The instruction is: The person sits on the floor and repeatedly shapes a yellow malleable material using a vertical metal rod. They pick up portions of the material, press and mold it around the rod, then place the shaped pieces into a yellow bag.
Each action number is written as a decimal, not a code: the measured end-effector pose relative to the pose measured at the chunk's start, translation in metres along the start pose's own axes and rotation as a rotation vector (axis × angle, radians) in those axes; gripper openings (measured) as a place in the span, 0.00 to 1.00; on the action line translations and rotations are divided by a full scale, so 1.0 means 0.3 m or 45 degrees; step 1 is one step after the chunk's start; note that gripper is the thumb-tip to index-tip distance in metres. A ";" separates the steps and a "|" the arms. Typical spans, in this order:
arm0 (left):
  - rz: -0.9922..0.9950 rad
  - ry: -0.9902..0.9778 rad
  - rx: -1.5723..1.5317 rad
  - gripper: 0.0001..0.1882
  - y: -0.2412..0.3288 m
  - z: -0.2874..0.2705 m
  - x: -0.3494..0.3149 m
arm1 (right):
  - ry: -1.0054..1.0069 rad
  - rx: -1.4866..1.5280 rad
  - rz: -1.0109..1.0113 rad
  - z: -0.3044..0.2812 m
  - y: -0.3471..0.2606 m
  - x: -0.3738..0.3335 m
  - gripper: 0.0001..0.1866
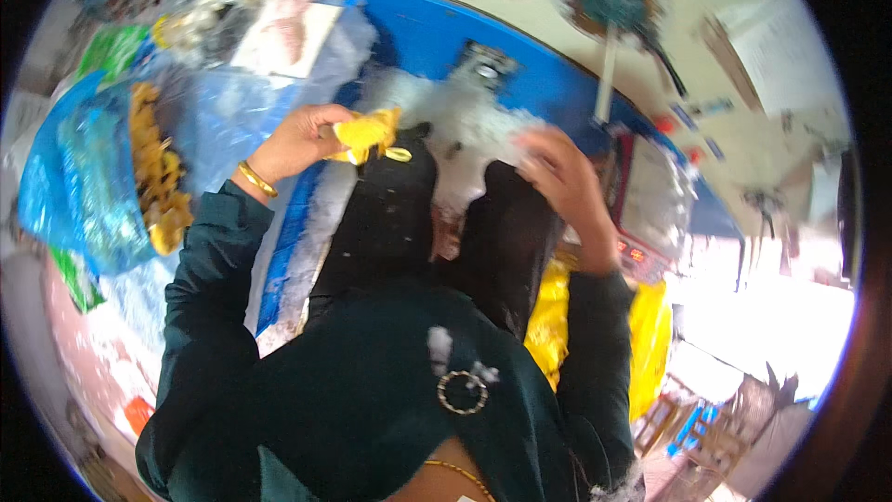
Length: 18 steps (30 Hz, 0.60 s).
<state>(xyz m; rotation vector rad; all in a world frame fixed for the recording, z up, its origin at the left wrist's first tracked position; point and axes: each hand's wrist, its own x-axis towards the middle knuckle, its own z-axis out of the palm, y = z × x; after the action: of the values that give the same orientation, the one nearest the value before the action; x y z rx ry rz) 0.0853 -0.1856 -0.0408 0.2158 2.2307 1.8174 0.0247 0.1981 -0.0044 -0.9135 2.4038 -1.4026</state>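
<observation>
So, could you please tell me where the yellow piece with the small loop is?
In the head view, the yellow piece is left of centre, held in the left hand, with white fluff to its right.
</observation>
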 end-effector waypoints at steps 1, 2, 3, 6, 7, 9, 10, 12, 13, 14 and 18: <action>-0.010 -0.101 0.101 0.15 0.029 0.053 0.045 | 0.002 -0.223 -0.453 0.027 -0.026 0.094 0.13; 0.111 -0.205 0.052 0.15 0.064 0.109 0.086 | -0.098 0.005 -0.383 0.071 -0.054 0.136 0.13; 0.225 -0.299 0.010 0.15 0.104 0.155 0.118 | -0.192 0.247 -0.324 0.097 -0.076 0.157 0.13; 0.329 -0.541 0.040 0.15 0.173 0.210 0.185 | -0.942 0.432 0.334 0.038 -0.146 0.154 0.17; 0.351 -0.626 0.031 0.15 0.181 0.221 0.201 | -0.950 0.388 0.182 0.037 -0.111 0.138 0.17; 0.238 -0.705 -0.098 0.10 0.196 0.253 0.216 | -0.830 0.377 0.180 0.000 -0.066 0.093 0.17; 0.095 -0.726 -0.267 0.09 0.207 0.278 0.214 | -0.675 0.279 0.182 -0.009 -0.073 0.076 0.17; -0.090 -0.726 -0.308 0.09 0.235 0.331 0.239 | -0.367 0.077 0.184 -0.016 -0.103 0.038 0.16; -0.117 -0.697 -0.242 0.09 0.222 0.374 0.262 | -0.253 -0.044 0.116 -0.011 -0.107 0.024 0.16; -0.088 -0.637 -0.255 0.09 0.214 0.405 0.276 | -0.140 -0.165 0.048 -0.003 -0.110 0.013 0.16; 0.049 -0.557 -0.375 0.10 0.246 0.457 0.318 | -0.204 -0.159 -0.016 -0.082 -0.086 -0.030 0.13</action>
<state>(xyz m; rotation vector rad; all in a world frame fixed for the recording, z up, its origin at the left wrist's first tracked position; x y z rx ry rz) 0.0303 -0.0154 -0.0042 0.5416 1.6562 1.8715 0.0306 0.2120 0.0293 -1.0301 2.3895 -1.1464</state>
